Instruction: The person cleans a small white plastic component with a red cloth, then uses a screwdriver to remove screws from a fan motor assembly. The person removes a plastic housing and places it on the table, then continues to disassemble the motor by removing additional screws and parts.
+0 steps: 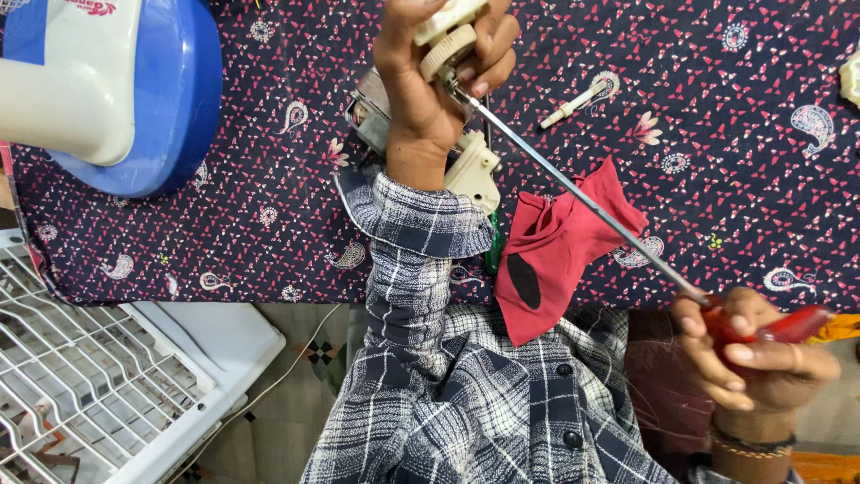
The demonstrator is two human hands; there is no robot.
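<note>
Screwdriver [591, 202] with red handle gripped in right hand [757, 354]; its tip meets a cream plastic part [448, 36] clasped in left hand [430, 81] above the patterned cloth [717, 116]. Advice: keep shaft in line with the fastener and hold the part steady. Tip seating is hidden by fingers; part's top is cut off.
</note>
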